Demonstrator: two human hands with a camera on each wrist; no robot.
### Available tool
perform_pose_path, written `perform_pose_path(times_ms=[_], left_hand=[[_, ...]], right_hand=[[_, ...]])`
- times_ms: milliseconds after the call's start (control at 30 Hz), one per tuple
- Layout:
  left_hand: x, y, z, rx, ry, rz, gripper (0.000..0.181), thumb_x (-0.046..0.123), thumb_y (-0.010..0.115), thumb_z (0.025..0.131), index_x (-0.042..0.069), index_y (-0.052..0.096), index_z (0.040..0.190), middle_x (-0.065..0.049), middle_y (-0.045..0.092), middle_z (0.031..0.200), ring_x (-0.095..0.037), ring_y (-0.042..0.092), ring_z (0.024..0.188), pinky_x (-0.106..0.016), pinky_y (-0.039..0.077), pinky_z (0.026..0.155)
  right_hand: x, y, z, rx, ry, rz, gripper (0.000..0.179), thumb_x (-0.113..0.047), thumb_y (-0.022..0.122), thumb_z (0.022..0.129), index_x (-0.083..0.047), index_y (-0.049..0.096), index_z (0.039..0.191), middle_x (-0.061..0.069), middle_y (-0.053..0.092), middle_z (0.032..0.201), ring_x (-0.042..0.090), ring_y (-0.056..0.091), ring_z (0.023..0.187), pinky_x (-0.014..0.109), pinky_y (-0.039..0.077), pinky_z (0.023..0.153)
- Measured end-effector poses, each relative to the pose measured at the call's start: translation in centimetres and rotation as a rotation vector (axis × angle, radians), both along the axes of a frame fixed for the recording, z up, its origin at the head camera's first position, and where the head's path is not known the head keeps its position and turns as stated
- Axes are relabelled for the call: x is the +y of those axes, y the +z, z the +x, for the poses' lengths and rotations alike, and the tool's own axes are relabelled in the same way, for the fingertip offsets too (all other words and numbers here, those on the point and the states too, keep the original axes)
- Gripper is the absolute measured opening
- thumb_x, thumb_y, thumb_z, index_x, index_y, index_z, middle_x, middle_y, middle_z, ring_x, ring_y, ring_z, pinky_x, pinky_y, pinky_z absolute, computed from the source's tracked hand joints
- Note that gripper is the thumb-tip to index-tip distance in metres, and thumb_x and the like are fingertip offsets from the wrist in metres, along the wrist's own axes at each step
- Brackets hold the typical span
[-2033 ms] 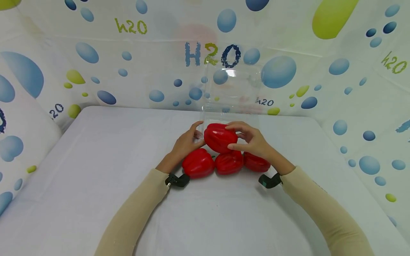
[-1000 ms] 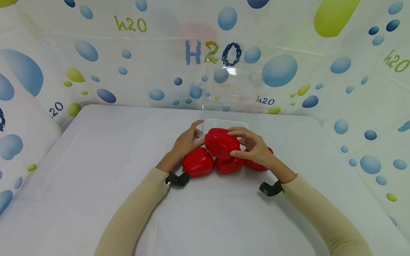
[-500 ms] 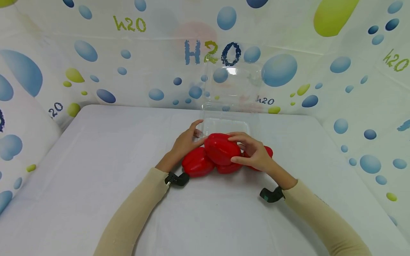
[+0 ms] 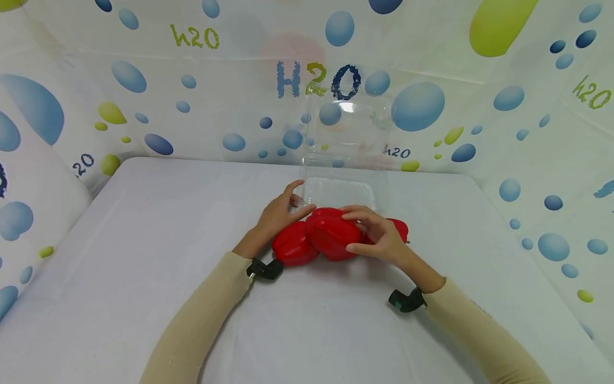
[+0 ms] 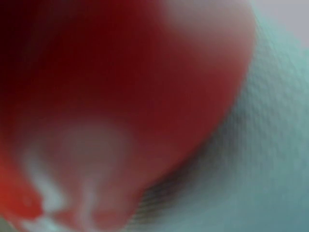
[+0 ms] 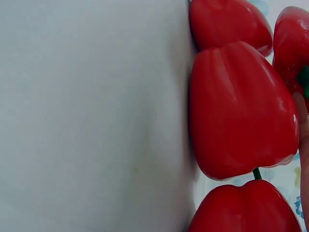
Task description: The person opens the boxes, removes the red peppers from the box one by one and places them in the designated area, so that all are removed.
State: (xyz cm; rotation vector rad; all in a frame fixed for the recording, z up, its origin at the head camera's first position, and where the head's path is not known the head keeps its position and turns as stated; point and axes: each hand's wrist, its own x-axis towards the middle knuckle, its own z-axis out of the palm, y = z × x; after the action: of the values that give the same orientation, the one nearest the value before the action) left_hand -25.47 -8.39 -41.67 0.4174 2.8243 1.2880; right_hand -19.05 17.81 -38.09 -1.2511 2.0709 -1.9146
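Note:
In the head view my right hand [image 4: 379,234] grips a red bell pepper [image 4: 331,226], thumb on its near side and fingers over the top. It overlaps a row of red peppers. The left one [image 4: 292,248] lies beside my left wrist; the right one [image 4: 399,229] is partly behind my right hand. The right wrist view shows the middle pepper [image 6: 241,111], mostly hidden in the head view, and the held pepper's green stem [image 6: 304,79]. My left hand [image 4: 277,216] rests at the left side of a clear plastic box [image 4: 338,189], index finger and thumb extended, thumb tip reaching the held pepper.
The box's clear lid [image 4: 352,125] stands raised at the back, against a curtain [image 4: 249,80] with blue and green spots. A white cloth covers the table [image 4: 307,330]. Black wrist cameras [image 4: 406,300] sit on both forearms.
My right hand has brought the pepper down and toward me, from in front of the box onto the row, uncovering the box's base. My left hand has stayed, its thumb shifting slightly right.

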Motion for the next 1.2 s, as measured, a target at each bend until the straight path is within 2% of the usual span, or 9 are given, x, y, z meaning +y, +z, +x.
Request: perform_pose_path(times_ms=[233, 467, 700, 1033, 1200], left_hand=[[0.1, 0.1, 0.1, -0.008, 0.003, 0.004, 0.076, 0.048, 0.065, 0.089, 0.025, 0.028, 0.151, -0.013, 0.06, 0.124, -0.029, 0.058, 0.113, -0.048, 0.05, 0.096], [0.0, 0.2, 0.1, -0.012, -0.002, -0.001, 0.078, 0.049, 0.065, 0.088, 0.025, 0.027, 0.152, -0.013, 0.06, 0.126, -0.03, 0.057, 0.115, -0.049, 0.05, 0.097], [-0.1, 0.1, 0.0, -0.005, -0.005, -0.006, 0.077, 0.049, 0.064, 0.089, 0.024, 0.027, 0.152, -0.014, 0.06, 0.126, -0.03, 0.057, 0.115, -0.05, 0.049, 0.097], [0.0, 0.0, 0.0, -0.001, -0.01, -0.004, 0.077, 0.05, 0.063, 0.089, 0.024, 0.026, 0.152, -0.014, 0.06, 0.125, -0.03, 0.057, 0.115, -0.05, 0.049, 0.097], [-0.1, 0.1, 0.0, -0.004, -0.006, -0.002, 0.077, 0.05, 0.064, 0.089, 0.024, 0.027, 0.152, -0.014, 0.06, 0.126, -0.03, 0.057, 0.115, -0.05, 0.049, 0.097]], right_hand=[[0.0, -0.4, 0.5, 0.032, 0.022, -0.003, 0.054, -0.01, 0.079, 0.08, 0.0, 0.056, 0.128, 0.005, 0.051, 0.137, 0.024, 0.048, 0.127, 0.036, 0.053, 0.093], [0.1, -0.5, 1.1, 0.038, 0.024, -0.005, 0.055, -0.009, 0.08, 0.079, -0.003, 0.056, 0.129, 0.003, 0.051, 0.138, 0.022, 0.048, 0.127, 0.034, 0.052, 0.094], [0.3, -0.7, 1.3, 0.039, 0.038, -0.008, 0.055, -0.011, 0.079, 0.081, 0.006, 0.054, 0.127, 0.006, 0.051, 0.138, 0.024, 0.048, 0.128, 0.036, 0.052, 0.094], [0.4, -0.7, 1.6, 0.049, 0.061, -0.007, 0.053, -0.01, 0.078, 0.082, 0.0, 0.056, 0.128, 0.007, 0.049, 0.138, 0.023, 0.047, 0.129, 0.036, 0.052, 0.095], [0.2, -0.8, 1.9, 0.067, 0.096, 0.008, 0.05, -0.008, 0.077, 0.082, -0.001, 0.057, 0.128, 0.013, 0.048, 0.139, 0.025, 0.046, 0.13, 0.038, 0.052, 0.095]])
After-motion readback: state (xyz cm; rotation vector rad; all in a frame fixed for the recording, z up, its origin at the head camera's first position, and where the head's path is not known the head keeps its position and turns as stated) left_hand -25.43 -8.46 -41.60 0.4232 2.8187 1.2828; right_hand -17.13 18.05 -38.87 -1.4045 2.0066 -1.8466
